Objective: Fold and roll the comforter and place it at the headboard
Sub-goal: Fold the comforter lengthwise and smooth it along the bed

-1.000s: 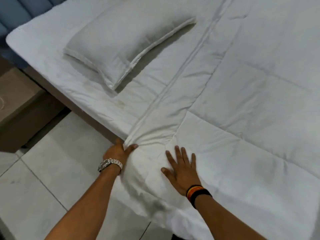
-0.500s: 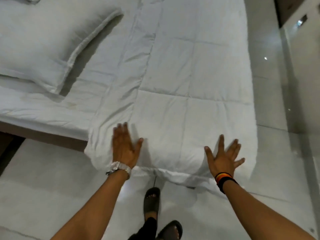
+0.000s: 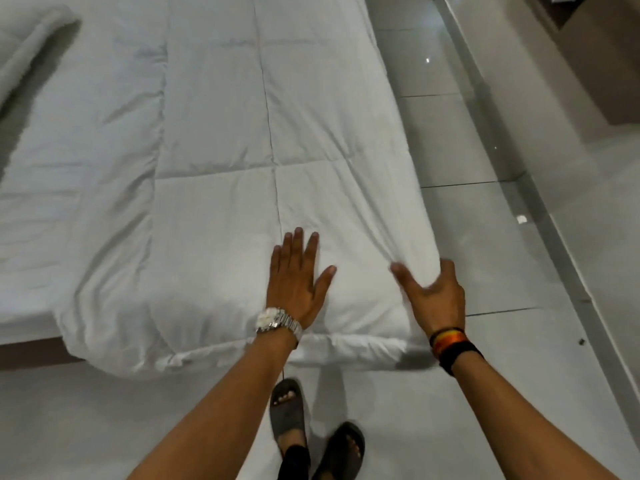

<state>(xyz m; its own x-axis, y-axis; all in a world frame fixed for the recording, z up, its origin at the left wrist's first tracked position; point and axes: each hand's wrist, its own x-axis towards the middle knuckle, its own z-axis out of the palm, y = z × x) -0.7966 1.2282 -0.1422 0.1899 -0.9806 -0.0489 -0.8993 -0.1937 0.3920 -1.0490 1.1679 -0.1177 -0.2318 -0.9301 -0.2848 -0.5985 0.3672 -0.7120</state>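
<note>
The white quilted comforter (image 3: 263, 140) lies folded into a long strip across the bed, its near end hanging over the bed's edge toward me. My left hand (image 3: 298, 282), with a silver watch on the wrist, rests flat and open on the comforter's near end. My right hand (image 3: 433, 296), wearing striped wristbands, cups the comforter's near right corner, thumb on top and fingers curled around the side edge. The headboard is out of view.
A white pillow (image 3: 24, 53) lies at the upper left on the white sheet (image 3: 69, 168). The bed frame's brown edge (image 3: 31, 355) shows at the lower left. Glossy tile floor (image 3: 485, 237) runs along the right; my sandalled feet (image 3: 311, 438) stand below.
The view has swung right along the bed. My left hand has slid right across the comforter's end, and my right hand has gone from flat to cupping the right corner.
</note>
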